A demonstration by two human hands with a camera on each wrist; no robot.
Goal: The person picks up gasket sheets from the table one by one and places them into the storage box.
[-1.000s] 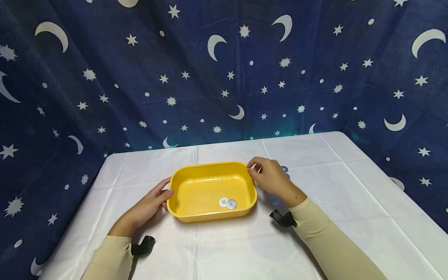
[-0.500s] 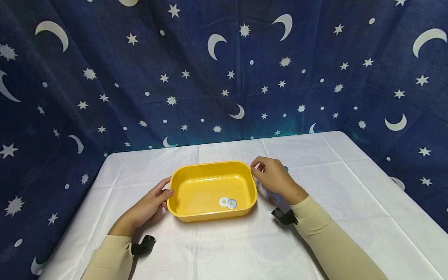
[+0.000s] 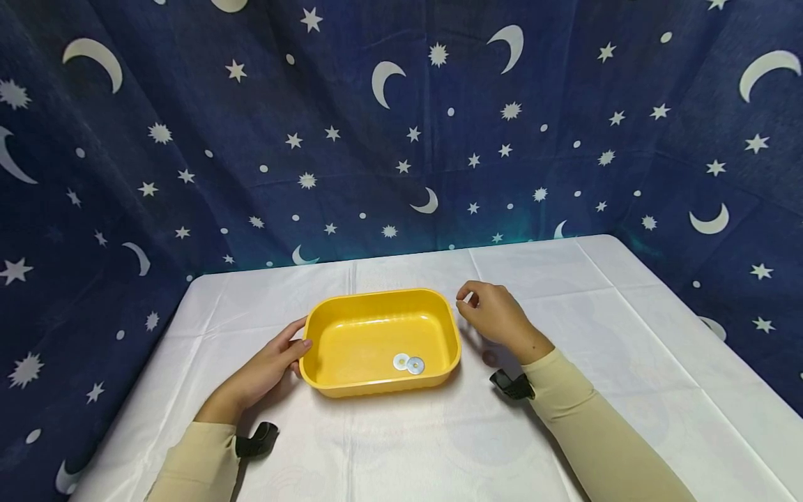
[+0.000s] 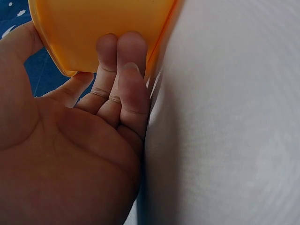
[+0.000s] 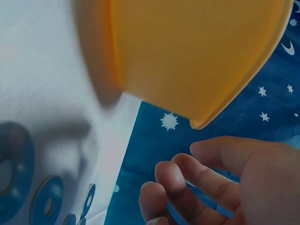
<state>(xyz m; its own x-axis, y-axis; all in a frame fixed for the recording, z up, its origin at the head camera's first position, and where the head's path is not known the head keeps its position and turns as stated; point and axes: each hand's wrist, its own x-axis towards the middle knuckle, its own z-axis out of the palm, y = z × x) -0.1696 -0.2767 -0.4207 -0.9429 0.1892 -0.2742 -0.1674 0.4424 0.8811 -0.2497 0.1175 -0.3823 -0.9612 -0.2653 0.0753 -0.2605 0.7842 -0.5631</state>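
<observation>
"Two black wrist mounts [image 3: 257,440] come nearest, on two sleeves [image 3: 194,464]: one short of the yellow tray [image 3: 351,388] on its left, one off its near right corner. Next item?"

"One left hand [image 3: 263,373], at the tray's left end. Thumb over the rim, fingers bent against the outer wall; it has hold of the tray. Reason, in my judgement: to stop it sliding."

"Contents?"

"Two washers [image 3: 408,363], inside the tray towards its near right corner, one touching or overlapping its neighbour."

"Any outside?"

"Five loose washers [image 5: 52,188] counted in the right wrist view, on the white cloth [image 3: 401,453] to the right of the tray. The head view gives only part of one beneath the arm, so further pieces cannot be ruled out."

"And the right hand [image 3: 494,315]?"

"One, raised just beside the tray's right end, apart from the rim. Fingers loosely bent, thumb tip clear of the forefinger, nothing seen in its grasp. Probable reason for that position: rim and loose washers both lie within easy reach."

"Farthest item?"

"One dark blue curtain [image 3: 351,202] with stars and moons, beyond the tray."
</observation>
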